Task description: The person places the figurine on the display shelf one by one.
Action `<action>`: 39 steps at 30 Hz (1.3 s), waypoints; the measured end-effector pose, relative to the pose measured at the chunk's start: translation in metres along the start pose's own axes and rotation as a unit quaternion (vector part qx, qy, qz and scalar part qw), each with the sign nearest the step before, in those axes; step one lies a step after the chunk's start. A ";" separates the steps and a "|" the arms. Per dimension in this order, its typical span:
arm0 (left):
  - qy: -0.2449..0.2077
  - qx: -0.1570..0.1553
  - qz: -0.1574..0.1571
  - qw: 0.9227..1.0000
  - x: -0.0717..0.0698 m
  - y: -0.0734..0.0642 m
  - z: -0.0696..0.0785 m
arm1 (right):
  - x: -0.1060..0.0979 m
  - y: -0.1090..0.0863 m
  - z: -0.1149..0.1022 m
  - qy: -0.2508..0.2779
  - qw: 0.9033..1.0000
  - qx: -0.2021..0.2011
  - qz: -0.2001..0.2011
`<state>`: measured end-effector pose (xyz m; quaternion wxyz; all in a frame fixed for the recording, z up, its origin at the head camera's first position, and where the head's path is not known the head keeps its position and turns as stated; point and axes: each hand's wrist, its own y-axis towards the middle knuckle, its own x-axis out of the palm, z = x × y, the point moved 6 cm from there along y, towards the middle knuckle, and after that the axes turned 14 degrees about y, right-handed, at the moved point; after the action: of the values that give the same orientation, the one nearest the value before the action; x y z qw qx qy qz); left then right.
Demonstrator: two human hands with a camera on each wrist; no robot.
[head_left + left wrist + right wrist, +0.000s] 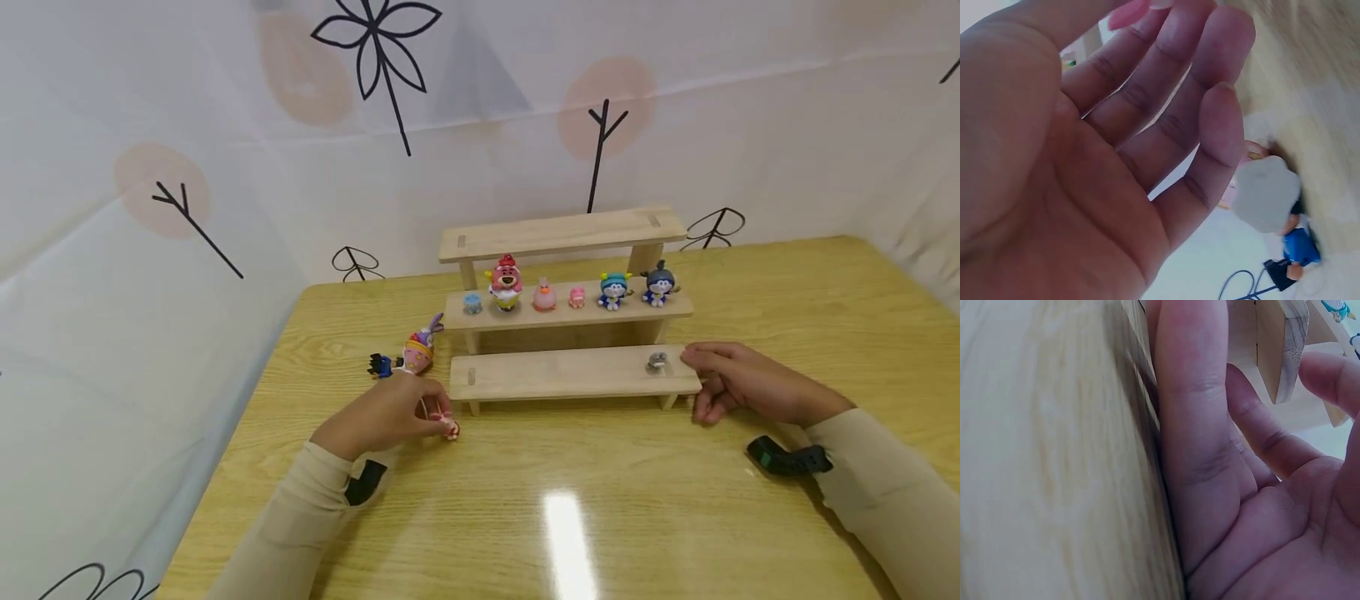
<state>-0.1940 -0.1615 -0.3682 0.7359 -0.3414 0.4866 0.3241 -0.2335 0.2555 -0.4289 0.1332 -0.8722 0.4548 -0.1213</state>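
Note:
My left hand (397, 408) pinches a small pink-and-white figurine (452, 428) between thumb and fingers, low over the table by the shelf's front left corner. Only a pink bit (1129, 15) of it shows at the top of the left wrist view. My right hand (746, 385) grips the right end of the bottom board of a three-step wooden shelf (555, 372). In the right wrist view, thumb and fingers lie either side of the board end (1291, 347), and the hand's edge rests along the table. A small grey figurine (657, 361) sits on the bottom step near it.
Several figurines line the middle step, among them a pink bear (506, 283) and a dark-hooded figure (659, 285). Left of the shelf, a pink cone-shaped toy (420, 350) and a blue figure with black hair (382, 365) lie on the table (510, 517). A printed cloth (495, 125) hangs behind.

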 end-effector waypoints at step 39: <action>-0.073 0.047 0.130 0.988 -0.016 0.046 0.080 | 0.001 -0.003 0.002 -0.014 0.999 0.019 0.032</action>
<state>-0.1966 -0.0734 -0.3384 0.7363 -0.2156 0.4866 0.4179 -0.2303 0.2560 -0.4295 0.1598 -0.8563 0.4778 -0.1134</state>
